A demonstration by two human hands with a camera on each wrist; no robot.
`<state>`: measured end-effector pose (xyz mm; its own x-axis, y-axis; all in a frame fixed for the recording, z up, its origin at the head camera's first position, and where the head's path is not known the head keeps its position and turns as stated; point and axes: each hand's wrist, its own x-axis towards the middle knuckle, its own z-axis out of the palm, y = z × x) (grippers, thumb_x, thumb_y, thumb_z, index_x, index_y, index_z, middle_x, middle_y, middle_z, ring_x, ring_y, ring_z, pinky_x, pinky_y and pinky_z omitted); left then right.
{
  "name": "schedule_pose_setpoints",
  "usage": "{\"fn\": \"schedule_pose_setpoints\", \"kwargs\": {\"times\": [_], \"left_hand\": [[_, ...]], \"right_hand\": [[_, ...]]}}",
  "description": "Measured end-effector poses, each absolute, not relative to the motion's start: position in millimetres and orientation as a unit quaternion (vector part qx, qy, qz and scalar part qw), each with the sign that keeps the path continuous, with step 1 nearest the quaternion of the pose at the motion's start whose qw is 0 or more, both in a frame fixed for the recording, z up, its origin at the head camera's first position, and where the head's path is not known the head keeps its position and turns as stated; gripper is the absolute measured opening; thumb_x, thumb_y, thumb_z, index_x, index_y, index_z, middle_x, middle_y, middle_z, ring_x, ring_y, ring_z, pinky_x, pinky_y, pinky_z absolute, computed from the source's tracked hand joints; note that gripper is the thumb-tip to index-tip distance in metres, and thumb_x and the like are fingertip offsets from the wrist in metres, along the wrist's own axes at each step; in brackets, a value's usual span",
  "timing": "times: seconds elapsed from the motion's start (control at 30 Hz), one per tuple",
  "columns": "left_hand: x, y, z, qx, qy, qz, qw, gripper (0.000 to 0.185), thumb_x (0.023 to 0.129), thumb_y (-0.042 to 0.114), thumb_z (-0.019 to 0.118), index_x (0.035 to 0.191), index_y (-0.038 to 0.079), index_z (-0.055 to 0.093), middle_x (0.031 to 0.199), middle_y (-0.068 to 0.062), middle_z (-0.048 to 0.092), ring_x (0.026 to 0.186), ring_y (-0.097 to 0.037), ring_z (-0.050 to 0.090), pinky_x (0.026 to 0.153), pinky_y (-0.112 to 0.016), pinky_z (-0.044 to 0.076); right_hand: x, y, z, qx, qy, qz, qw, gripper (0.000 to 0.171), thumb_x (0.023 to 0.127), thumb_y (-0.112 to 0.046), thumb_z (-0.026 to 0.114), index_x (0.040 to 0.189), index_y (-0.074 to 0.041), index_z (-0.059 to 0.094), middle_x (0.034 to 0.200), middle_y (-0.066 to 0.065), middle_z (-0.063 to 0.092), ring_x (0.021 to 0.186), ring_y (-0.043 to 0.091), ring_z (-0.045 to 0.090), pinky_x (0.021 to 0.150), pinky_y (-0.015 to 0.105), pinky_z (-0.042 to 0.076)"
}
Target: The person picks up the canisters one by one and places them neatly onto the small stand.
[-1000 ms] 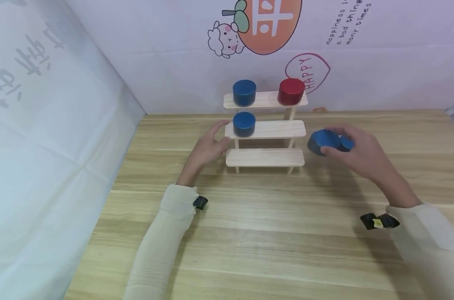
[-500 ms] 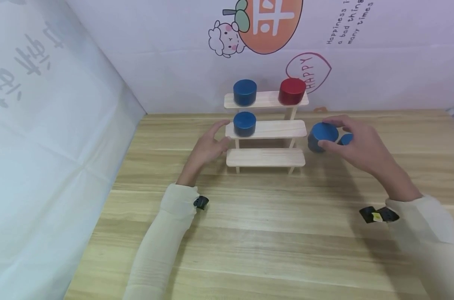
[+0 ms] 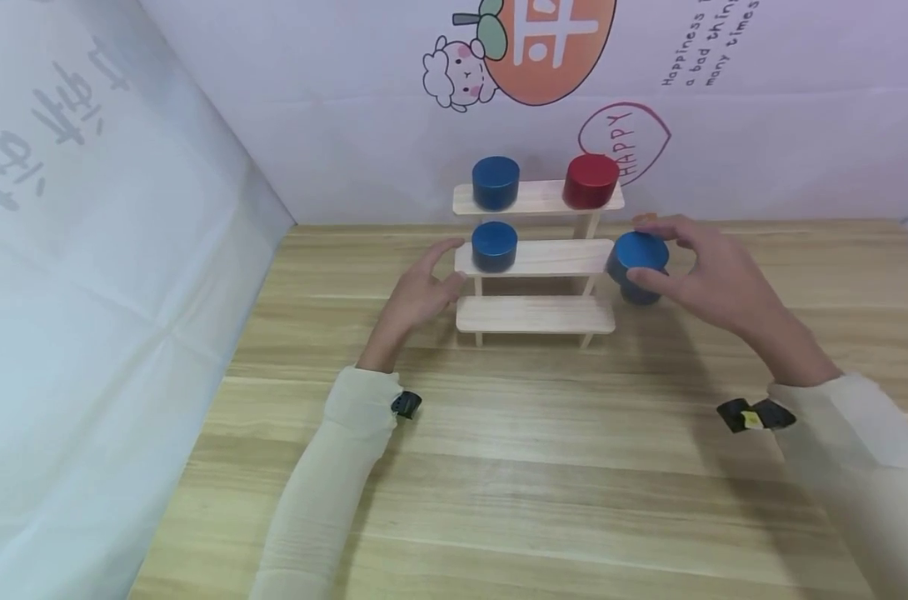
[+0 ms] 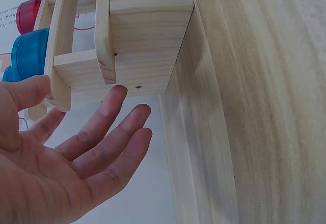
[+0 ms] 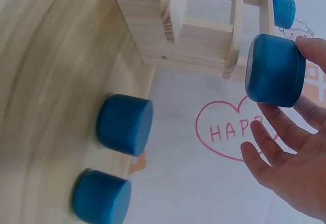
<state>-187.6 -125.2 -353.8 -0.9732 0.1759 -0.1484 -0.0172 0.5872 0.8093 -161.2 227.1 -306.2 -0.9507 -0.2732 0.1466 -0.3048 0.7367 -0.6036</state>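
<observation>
So far 3 cylinders sat on the stepped shelf [image 3: 536, 257]; the right hand [image 3: 712, 271] pinched a blue cylinder [image 3: 637, 254] beside its middle step – 2 more waited on the table [image 5: 56, 81]. The left hand [image 3: 416, 296] lay relaxed, steadying the shelf's side.

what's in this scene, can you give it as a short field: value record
right hand: grips a blue cylinder, lifted beside the middle shelf's right end
left hand: open, at the left end of the stepped wooden shelf
top shelf: blue cylinder, red cylinder
middle shelf: one blue cylinder
bottom shelf: nothing on it
table: two more blue cylinders
</observation>
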Motion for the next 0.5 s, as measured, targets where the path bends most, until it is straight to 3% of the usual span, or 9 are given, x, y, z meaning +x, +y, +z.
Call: {"fn": "schedule_pose_setpoints", "kwargs": {"times": [0.23, 0.5], "left_hand": [[-188, -125, -354, 0.044, 0.886, 0.449, 0.106, 0.056, 0.101, 0.032, 0.053, 0.154, 0.033, 0.037, 0.094, -0.009, 0.069, 0.055, -0.021, 0.051, 0.052, -0.032, 0.037], [-189, -126, -354, 0.045, 0.884, 0.454, 0.105, 0.056, 0.101, 0.032, 0.053, 0.154, 0.034, 0.037, 0.098, -0.013, 0.070, 0.075, -0.042, 0.063, 0.055, -0.034, 0.038]], "right_hand": [[-166, 217, -302, 0.164, -0.931, 0.324, 0.030, 0.058, 0.091, -0.029, 0.075, 0.138, -0.001, 0.056, 0.138, 0.023, 0.054, 0.124, 0.047, 0.049, 0.098, 0.066, 0.038], [-171, 208, -302, 0.165, -0.927, 0.335, 0.028, 0.058, 0.092, -0.028, 0.074, 0.140, -0.002, 0.055, 0.141, 0.022, 0.053, 0.125, 0.047, 0.048, 0.100, 0.065, 0.038]]}}
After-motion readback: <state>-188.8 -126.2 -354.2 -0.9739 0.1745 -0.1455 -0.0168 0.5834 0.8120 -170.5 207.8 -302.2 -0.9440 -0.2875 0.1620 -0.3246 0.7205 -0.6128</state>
